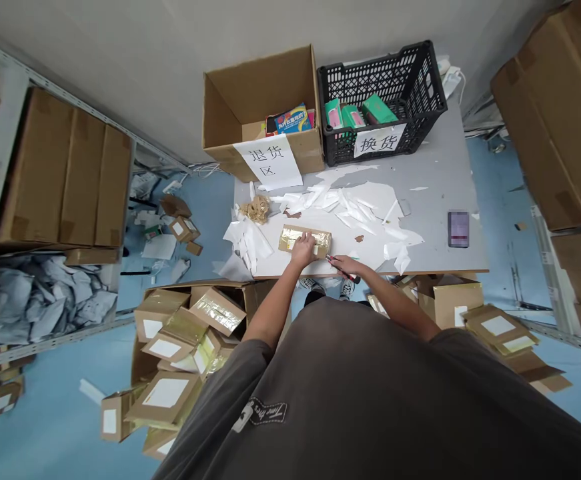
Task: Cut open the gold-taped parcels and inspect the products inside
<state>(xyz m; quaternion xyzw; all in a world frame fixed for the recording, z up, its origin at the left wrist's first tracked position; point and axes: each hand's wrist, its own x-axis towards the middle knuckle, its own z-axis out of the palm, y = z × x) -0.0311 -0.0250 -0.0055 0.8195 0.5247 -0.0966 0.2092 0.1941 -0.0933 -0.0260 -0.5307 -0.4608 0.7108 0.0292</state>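
A small cardboard box (324, 244), wrapped in shiny clear tape, lies near the front edge of the table. My left hand (304, 249) rests on top of it with bent fingers, holding it down. In my right hand (344, 263) is a red-and-black utility knife (354, 277). Its front end is at the box's right front corner; whether the blade touches the cardboard is too small to tell. Torn white paper scraps (355, 205) and a crumpled ball of brown tape (256, 209) lie on the table around the box.
An open carton (220, 157) with books and a black crate (337, 155) with green boxes stand at the back of the table (440, 193). A phone (459, 229) lies at right. Below left, a large carton is piled with taped boxes (165, 393); more boxes (457, 300) lie below right.
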